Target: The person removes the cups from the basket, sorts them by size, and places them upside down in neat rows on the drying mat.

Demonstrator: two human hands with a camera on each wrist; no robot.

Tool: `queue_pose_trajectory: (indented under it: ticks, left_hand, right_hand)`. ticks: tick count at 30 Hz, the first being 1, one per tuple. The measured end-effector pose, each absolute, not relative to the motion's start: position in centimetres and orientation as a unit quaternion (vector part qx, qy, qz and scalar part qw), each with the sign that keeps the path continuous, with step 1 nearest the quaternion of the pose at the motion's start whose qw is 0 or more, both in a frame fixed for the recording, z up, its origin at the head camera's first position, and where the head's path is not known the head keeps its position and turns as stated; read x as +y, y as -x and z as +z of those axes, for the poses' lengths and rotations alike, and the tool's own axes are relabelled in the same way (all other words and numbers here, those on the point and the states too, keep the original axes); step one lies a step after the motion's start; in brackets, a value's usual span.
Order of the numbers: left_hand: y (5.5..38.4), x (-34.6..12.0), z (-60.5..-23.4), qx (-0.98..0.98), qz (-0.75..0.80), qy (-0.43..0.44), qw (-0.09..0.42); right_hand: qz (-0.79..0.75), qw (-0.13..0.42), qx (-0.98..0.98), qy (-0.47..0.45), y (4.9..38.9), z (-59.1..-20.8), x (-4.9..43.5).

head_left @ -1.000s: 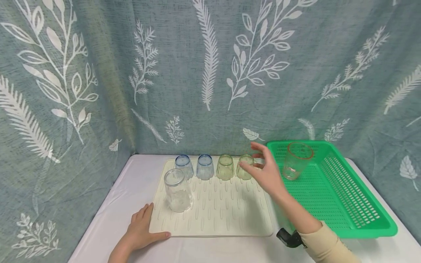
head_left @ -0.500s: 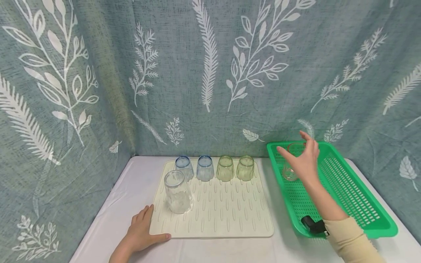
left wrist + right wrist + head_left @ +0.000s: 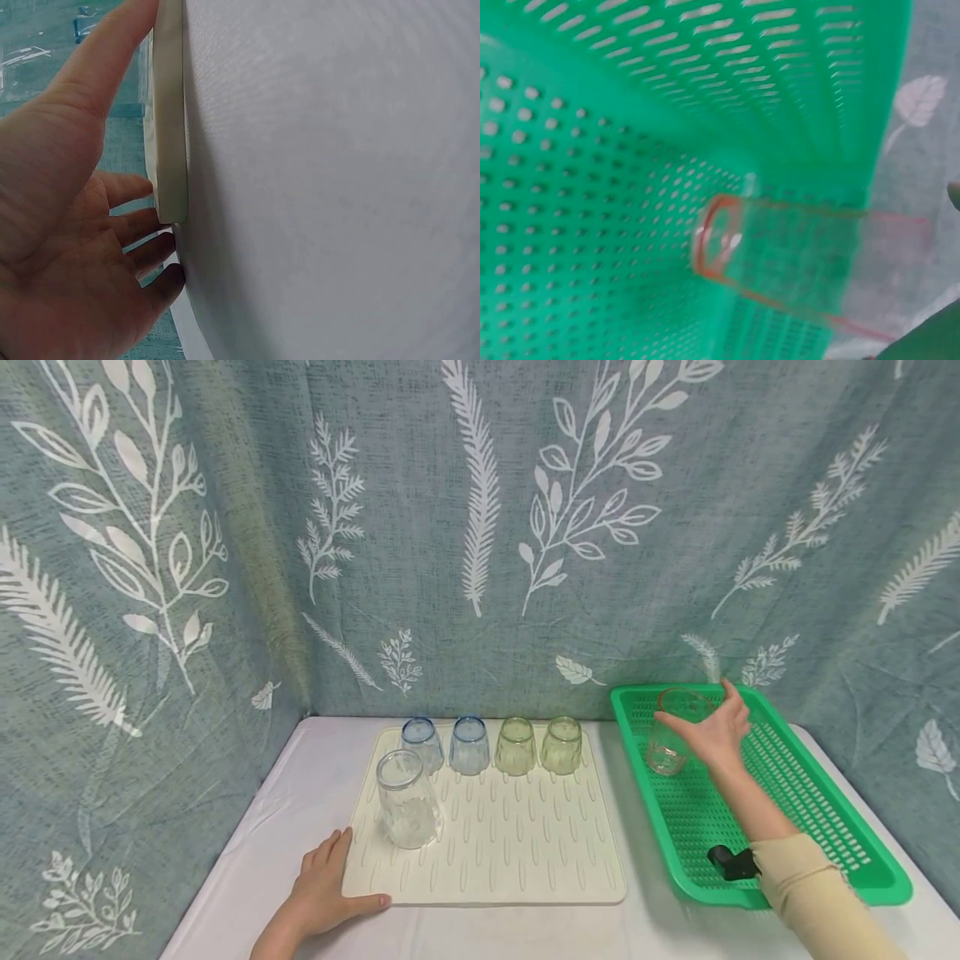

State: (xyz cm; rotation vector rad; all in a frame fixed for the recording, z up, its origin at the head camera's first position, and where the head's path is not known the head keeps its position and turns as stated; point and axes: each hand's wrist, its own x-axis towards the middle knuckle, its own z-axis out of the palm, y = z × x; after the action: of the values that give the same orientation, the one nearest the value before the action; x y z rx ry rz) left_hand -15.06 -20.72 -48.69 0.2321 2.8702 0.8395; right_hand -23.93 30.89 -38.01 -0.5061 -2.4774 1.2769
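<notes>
My left hand (image 3: 318, 885) rests at the near left corner of the cream drying mat (image 3: 510, 852), its thumb along the front edge and its fingers at the left side. In the left wrist view, the fingers (image 3: 139, 225) reach past the mat's corner. A tall clear drinking glass (image 3: 408, 814) stands on the mat, wider end down. My right hand (image 3: 720, 731) is over the green basket (image 3: 877, 881), thumb and fingers spread apart around the upper part of a tall red-rimmed glass (image 3: 666, 756). That glass, blurred in the right wrist view, stands upright in the basket's far left corner.
Along the mat's back edge stand two blue-tinted glasses (image 3: 469, 752) and two green-tinted glasses (image 3: 562, 750). A patterned grey-green curtain (image 3: 450, 635) hangs behind and at both sides of the white-covered table (image 3: 480, 935). The basket's raised walls enclose the red-rimmed glass.
My right hand has moved from beside the rightmost green glass, over into the basket, and down to the red-rimmed glass. My left hand stays at the mat's corner.
</notes>
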Motion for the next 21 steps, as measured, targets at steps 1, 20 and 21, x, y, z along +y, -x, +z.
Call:
queue_pose_trajectory:
  ticks: [1, 20, 21]
  left_hand:
    - [15.0, -20.7, -48.7, 0.954, 0.28, -0.077, 0.072]
    - [15.0, -20.7, -48.6, 0.955, 0.277, -0.076, 0.074]
    - [15.0, -20.8, -48.6, 0.955, 0.276, -0.076, 0.073]
  right_hand:
    - [0.443, 0.144, -0.866, 0.181, 24.0, -38.2, 31.1]
    - [0.544, -0.037, -0.825, 0.152, 24.3, -41.0, 33.3]
    - [0.552, -0.044, -0.819, 0.151, 24.4, -41.0, 33.3]
